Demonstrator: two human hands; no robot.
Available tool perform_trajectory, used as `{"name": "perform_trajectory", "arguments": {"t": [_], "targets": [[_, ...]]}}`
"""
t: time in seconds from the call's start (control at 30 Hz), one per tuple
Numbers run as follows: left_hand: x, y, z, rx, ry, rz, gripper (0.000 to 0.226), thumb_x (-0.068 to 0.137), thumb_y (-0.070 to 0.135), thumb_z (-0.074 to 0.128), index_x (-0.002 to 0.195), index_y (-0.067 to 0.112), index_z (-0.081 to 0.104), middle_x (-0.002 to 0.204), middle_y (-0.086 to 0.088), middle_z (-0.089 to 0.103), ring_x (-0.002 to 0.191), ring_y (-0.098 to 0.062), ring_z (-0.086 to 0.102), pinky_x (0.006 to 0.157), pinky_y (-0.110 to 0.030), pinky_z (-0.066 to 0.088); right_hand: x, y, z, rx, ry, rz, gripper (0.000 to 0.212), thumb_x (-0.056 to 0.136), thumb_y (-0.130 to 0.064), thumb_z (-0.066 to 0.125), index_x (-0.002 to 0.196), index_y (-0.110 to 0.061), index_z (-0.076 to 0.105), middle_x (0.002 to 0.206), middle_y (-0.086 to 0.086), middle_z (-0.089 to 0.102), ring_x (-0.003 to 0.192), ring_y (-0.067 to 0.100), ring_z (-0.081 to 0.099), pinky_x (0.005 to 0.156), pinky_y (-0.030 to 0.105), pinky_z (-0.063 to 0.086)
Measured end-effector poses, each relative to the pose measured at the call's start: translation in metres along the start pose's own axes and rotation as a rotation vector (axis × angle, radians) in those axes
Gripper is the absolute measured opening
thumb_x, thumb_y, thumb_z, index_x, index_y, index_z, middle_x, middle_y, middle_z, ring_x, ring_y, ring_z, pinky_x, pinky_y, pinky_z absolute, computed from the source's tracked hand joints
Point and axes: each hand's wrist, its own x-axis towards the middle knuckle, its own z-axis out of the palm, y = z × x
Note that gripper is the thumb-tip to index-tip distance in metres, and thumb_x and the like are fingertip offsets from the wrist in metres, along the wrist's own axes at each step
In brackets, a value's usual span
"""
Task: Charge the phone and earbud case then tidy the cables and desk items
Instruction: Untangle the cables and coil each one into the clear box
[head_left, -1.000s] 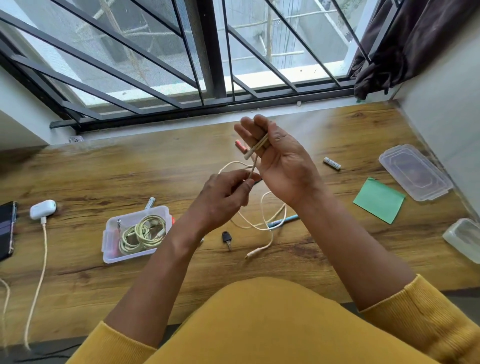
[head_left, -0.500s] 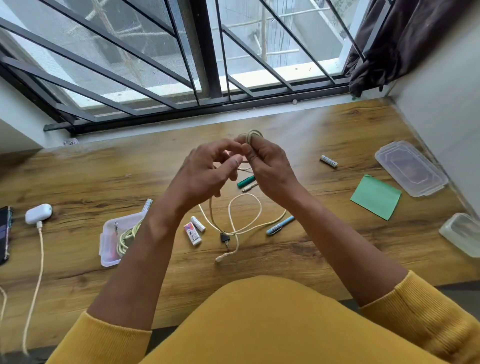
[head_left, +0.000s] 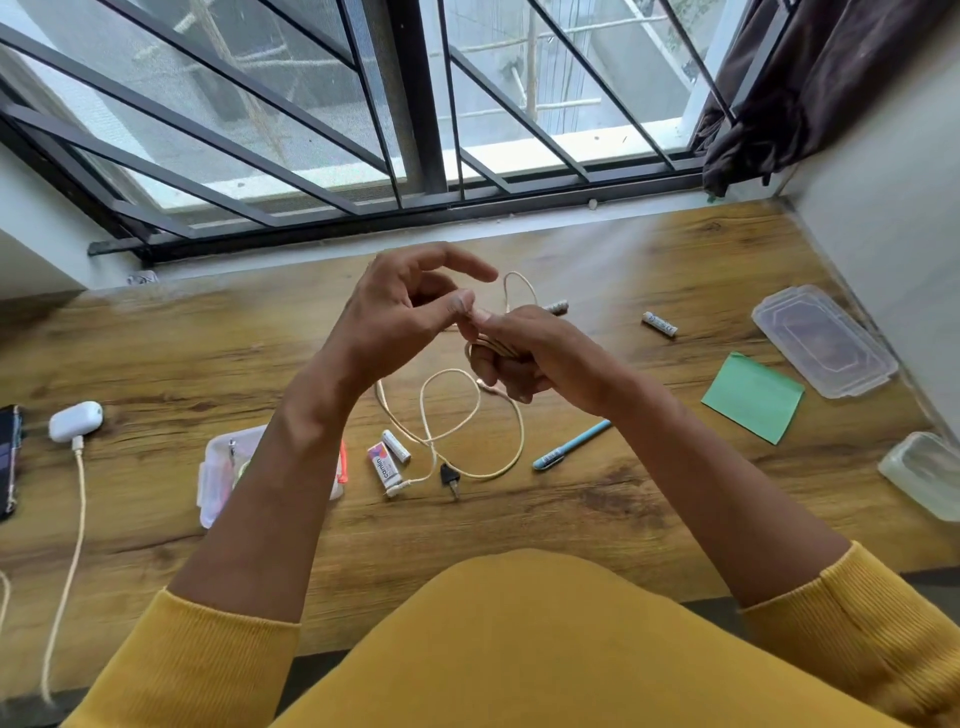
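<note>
Both my hands are raised over the middle of the wooden desk (head_left: 156, 358). My right hand (head_left: 524, 358) grips several coiled turns of a cream cable (head_left: 519, 441). My left hand (head_left: 405, 312) pinches the same cable at the coil, thumb against the right fingers. A loop sticks up above the hands and the loose rest trails in loops on the desk, ending in a white plug. At the far left a white earbud case (head_left: 75, 421) has a cream cable (head_left: 72, 519) plugged in. The phone (head_left: 8, 462) lies at the left edge, mostly cut off.
A clear box (head_left: 218, 473) holding a coiled cable sits under my left forearm. An eraser (head_left: 382, 465), batteries (head_left: 660, 325), a small key (head_left: 449, 475) and a blue pen (head_left: 571, 446) lie around. At the right are a green note (head_left: 753, 397), a lid (head_left: 823, 340) and another clear container (head_left: 924, 480).
My hands have dropped lower and wound more cable into the coil in the right hand. The loose length on the desk has shortened and its loops have shifted.
</note>
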Motion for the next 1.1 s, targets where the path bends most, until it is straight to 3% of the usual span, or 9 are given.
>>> {"name": "perform_trajectory", "arguments": {"t": [0.1, 0.23, 0.37, 0.63, 0.77, 0.87, 0.97, 1.03, 1.1], "targets": [[0.001, -0.003, -0.004, 0.007, 0.034, 0.032, 0.022, 0.096, 0.01, 0.066, 0.115, 0.003, 0.074, 0.08, -0.013, 0.072, 0.074, -0.034, 0.069, 0.073, -0.053, 0.059, -0.004, -0.006, -0.005, 0.19, -0.121, -0.024, 0.053, 0.111, -0.038, 0.039, 0.076, -0.004, 0.059, 0.051, -0.003, 0.03, 0.046, 0.016, 0.026, 0.055, 0.033, 0.032], [0.002, -0.005, -0.008, -0.068, 0.075, 0.051, 0.02, 0.098, 0.008, 0.059, 0.106, -0.006, 0.07, 0.071, 0.013, 0.064, 0.065, -0.006, 0.054, 0.063, -0.015, 0.043, -0.008, -0.016, -0.008, 0.381, -0.133, -0.075, 0.05, 0.112, -0.032, 0.031, 0.08, -0.006, 0.059, 0.051, -0.005, 0.029, 0.051, 0.021, 0.018, 0.065, 0.04, 0.034], [0.003, -0.006, -0.005, -0.147, 0.102, 0.019, 0.024, 0.102, 0.01, 0.05, 0.102, -0.007, 0.068, 0.07, -0.007, 0.048, 0.065, -0.021, 0.038, 0.06, -0.026, 0.033, -0.008, -0.028, -0.009, 0.467, -0.034, -0.232, 0.046, 0.114, -0.024, 0.023, 0.093, -0.005, 0.06, 0.059, -0.002, 0.044, 0.057, 0.022, 0.038, 0.079, 0.049, 0.031], [-0.002, -0.014, 0.04, -0.076, 0.113, -0.068, 0.03, 0.11, 0.017, 0.044, 0.114, 0.001, 0.069, 0.073, -0.018, 0.054, 0.063, -0.015, 0.048, 0.059, -0.03, 0.04, 0.007, -0.04, -0.009, 0.658, 0.166, -0.404, 0.039, 0.116, -0.02, 0.023, 0.116, -0.004, 0.058, 0.093, 0.008, 0.069, 0.112, 0.04, 0.062, 0.113, 0.05, 0.043], [-0.015, -0.018, 0.056, 0.046, 0.04, -0.085, 0.029, 0.111, 0.023, 0.047, 0.122, 0.014, 0.072, 0.073, -0.003, 0.058, 0.066, -0.016, 0.056, 0.064, -0.037, 0.048, 0.012, -0.033, -0.016, 0.702, 0.281, -0.379, 0.036, 0.116, -0.023, 0.028, 0.126, -0.01, 0.06, 0.115, 0.004, 0.077, 0.137, 0.031, 0.058, 0.128, 0.057, 0.024], [-0.019, -0.014, 0.062, 0.131, 0.019, -0.104, 0.028, 0.109, 0.026, 0.051, 0.127, 0.021, 0.072, 0.078, -0.011, 0.066, 0.073, -0.028, 0.062, 0.067, -0.045, 0.054, 0.015, -0.027, -0.014, 0.643, 0.371, -0.364, 0.033, 0.116, -0.019, 0.03, 0.127, -0.009, 0.059, 0.12, 0.006, 0.076, 0.136, 0.027, 0.06, 0.125, 0.048, 0.034], [-0.016, -0.007, 0.059, 0.21, -0.001, -0.066, 0.026, 0.108, 0.025, 0.056, 0.128, 0.022, 0.073, 0.078, 0.005, 0.071, 0.071, -0.008, 0.064, 0.064, -0.032, 0.049, 0.016, -0.023, -0.007, 0.421, 0.496, -0.343, 0.032, 0.115, -0.013, 0.035, 0.129, 0.006, 0.056, 0.123, 0.021, 0.072, 0.129, 0.03, 0.066, 0.111, 0.038, 0.052], [-0.012, -0.002, 0.054, 0.251, -0.007, -0.045, 0.018, 0.106, 0.025, 0.059, 0.116, 0.025, 0.074, 0.069, 0.018, 0.065, 0.062, -0.001, 0.057, 0.059, -0.021, 0.039, 0.017, -0.02, -0.001, 0.248, 0.558, -0.325, 0.03, 0.114, -0.011, 0.039, 0.124, 0.012, 0.057, 0.119, 0.025, 0.072, 0.121, 0.03, 0.07, 0.096, 0.033, 0.059], [-0.008, 0.002, 0.048, 0.282, -0.021, -0.04, 0.014, 0.105, 0.024, 0.062, 0.097, 0.033, 0.068, 0.062, 0.012, 0.058, 0.055, -0.006, 0.049, 0.055, -0.025, 0.035, 0.017, -0.019, 0.003, 0.108, 0.599, -0.305, 0.027, 0.113, -0.008, 0.043, 0.117, 0.012, 0.06, 0.111, 0.027, 0.071, 0.111, 0.03, 0.074, 0.092, 0.035, 0.06]]}}
